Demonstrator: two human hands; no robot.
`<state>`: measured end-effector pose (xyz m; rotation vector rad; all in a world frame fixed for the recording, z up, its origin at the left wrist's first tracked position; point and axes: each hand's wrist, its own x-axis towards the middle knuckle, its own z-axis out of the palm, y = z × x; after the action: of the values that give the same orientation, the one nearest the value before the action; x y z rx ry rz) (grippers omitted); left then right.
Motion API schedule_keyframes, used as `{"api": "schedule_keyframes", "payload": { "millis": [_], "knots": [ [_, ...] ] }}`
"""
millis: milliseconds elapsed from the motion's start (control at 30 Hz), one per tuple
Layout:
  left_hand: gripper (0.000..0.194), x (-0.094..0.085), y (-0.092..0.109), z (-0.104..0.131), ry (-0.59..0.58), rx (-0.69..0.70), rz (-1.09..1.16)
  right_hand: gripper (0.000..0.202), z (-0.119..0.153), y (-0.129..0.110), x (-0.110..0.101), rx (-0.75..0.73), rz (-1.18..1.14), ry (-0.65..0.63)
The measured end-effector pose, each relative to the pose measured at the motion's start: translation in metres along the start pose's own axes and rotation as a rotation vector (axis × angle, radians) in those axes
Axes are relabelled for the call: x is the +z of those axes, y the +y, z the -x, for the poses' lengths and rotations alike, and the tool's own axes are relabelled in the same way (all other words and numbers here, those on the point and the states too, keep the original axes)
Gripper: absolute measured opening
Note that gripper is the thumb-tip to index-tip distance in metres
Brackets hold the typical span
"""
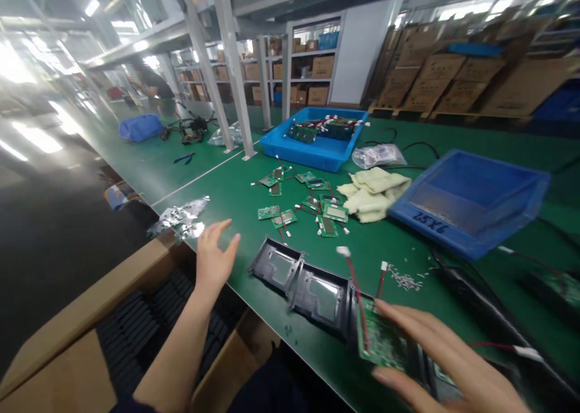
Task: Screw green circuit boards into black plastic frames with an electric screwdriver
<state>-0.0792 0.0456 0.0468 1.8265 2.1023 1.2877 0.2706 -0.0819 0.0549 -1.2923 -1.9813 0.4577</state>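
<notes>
My left hand (215, 256) hovers at the table's front edge, its fingers spread and holding nothing. Near it lie crumpled silvery scraps (181, 217). At the lower right, my right hand (448, 352) grips a green circuit board (380, 334) between thumb and fingers. Red wires with white connectors stick up from this board. It is over the right end of a row of black plastic housings; the fingers partly cover what is beneath. Two housings with clear windows, a left one (277, 265) and a middle one (321, 298), lie with their hollow sides up.
Loose circuit boards (326, 214) lie mid-table before a blue tray (303, 153) of boards. Rightward are a yellow cloth (376, 192), a blue bin (471, 201), small screw-like pieces (405, 278) and a black tubular object (489, 316). A cardboard box (72, 364) of black parts stands below the edge.
</notes>
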Motion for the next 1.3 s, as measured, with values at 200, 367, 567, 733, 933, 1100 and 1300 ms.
{"api": "schedule_keyframes", "payload": {
  "millis": [200,367,567,733,933,1100,1300],
  "knots": [
    [0.027,0.003,0.075,0.042,-0.609,0.347,0.603,0.028,-0.047,-0.042,0.009,-0.276,0.187,-0.009],
    [0.018,0.016,0.098,0.04,-0.858,0.305,0.739,0.025,-0.05,-0.039,0.027,-0.275,0.162,-0.135],
    [0.013,0.033,0.074,0.045,-0.266,0.368,0.32,0.02,-0.062,-0.016,0.045,-0.189,0.406,-0.156],
    [0.016,0.041,0.056,0.07,-0.072,0.467,0.153,0.01,-0.073,-0.012,0.056,-0.246,0.539,-0.156],
    [0.017,0.046,0.058,0.087,-0.076,0.492,0.182,0.004,-0.073,-0.005,0.065,-0.231,0.551,-0.194],
    [0.016,0.045,0.058,0.084,-0.093,0.475,0.211,0.008,-0.075,-0.003,0.066,-0.235,0.529,-0.206],
    [0.015,0.045,0.058,0.085,-0.105,0.486,0.199,0.007,-0.073,-0.006,0.062,-0.239,0.517,-0.202]
  ]
}}
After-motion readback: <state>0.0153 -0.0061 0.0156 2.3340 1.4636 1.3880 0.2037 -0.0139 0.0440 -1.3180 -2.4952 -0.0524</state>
